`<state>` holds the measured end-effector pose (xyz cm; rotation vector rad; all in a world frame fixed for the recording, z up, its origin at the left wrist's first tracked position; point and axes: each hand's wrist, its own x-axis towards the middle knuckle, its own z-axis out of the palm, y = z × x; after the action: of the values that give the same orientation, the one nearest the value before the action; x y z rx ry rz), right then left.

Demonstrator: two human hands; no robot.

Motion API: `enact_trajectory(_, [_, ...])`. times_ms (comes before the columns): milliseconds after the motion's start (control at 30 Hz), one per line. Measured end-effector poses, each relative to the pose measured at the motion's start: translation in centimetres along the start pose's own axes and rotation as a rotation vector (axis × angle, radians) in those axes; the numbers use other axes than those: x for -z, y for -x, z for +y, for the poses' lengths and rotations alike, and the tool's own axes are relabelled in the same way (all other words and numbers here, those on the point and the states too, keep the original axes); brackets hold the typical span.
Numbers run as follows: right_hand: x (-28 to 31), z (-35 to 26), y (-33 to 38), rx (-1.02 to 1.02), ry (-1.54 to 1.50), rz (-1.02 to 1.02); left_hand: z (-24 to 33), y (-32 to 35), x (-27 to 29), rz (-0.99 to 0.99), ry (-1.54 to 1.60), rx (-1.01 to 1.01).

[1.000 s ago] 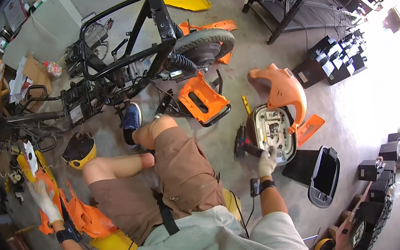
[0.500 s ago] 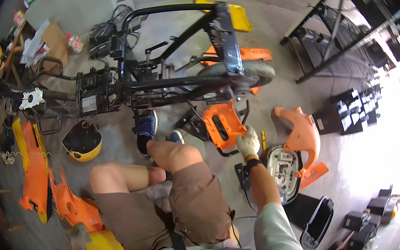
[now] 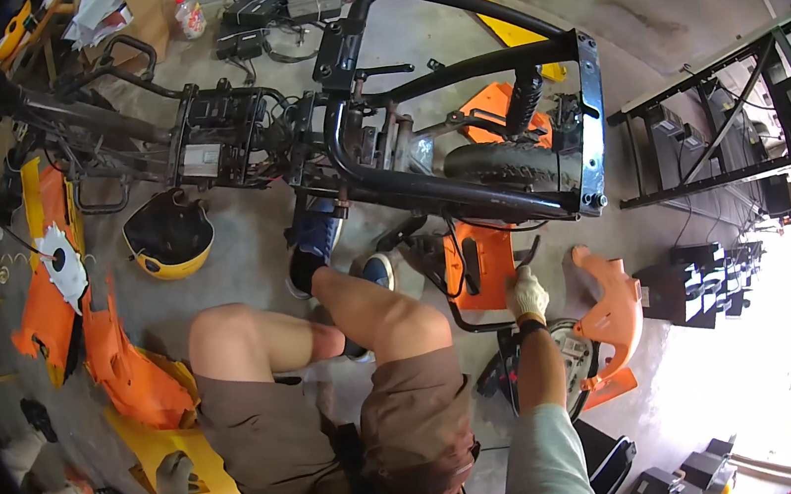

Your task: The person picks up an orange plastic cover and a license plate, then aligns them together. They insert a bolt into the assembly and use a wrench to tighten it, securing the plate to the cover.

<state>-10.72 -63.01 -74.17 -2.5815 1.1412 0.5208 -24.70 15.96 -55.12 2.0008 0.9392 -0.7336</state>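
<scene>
My right hand [image 3: 528,295], in a pale glove, reaches forward to the right. Its fingers look closed around a black bent tube [image 3: 478,324], at the edge of an orange plastic panel [image 3: 487,270] lying against it; the exact grip is partly hidden. My left hand [image 3: 174,476], also gloved, is low on the left over a yellow panel [image 3: 216,476]. Its fingers curl, and whatever they might hold cannot be seen. In front of me stands the bare black frame [image 3: 453,74] of a scooter, with its wheel [image 3: 505,165] at the right.
A yellow and black helmet-like shell [image 3: 171,247] lies left of my legs. Orange body panels [image 3: 127,372] lie farther left. On my right are a curved orange fairing [image 3: 614,313] and an oval black-and-silver part [image 3: 577,348]. A metal rack [image 3: 727,183] stands at the far right.
My view has shifted, so the scooter frame and panels sit farther right. My left hand has come over the yellow panel. The right hand stays beside the orange panel and the tube.
</scene>
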Motion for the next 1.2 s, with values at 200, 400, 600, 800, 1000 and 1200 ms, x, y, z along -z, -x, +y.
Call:
enact_trajectory(200, [-5.6, 3.2, 2.9, 0.183, -0.267, 0.059, 2.5, 1.7, -2.6, -0.013, 0.055, -0.030])
enact_trajectory(400, [-5.9, 3.6, 5.8, -0.277, -1.026, -0.226, 1.0, 2.2, -2.3, -0.064, 0.030, -0.027])
enact_trajectory(600, [1.2, 7.0, 10.8, -0.382, -1.142, -0.477, -1.3, 1.4, -1.6, -0.053, 0.102, -0.046])
enact_trajectory(800, [4.0, 8.0, 17.3, -0.369, -1.130, -0.408, 0.6, 0.5, -3.2, -0.077, 0.069, -0.170])
enact_trajectory(1000, [5.5, 6.5, 20.4, -0.239, -1.225, -0.392, 7.4, 2.5, -3.1, -0.145, 0.077, -0.432])
enact_trajectory(1200, [12.1, 4.0, 23.7, -0.160, -1.243, -0.305, 17.0, 9.5, -5.1, -0.149, 0.293, -0.683])
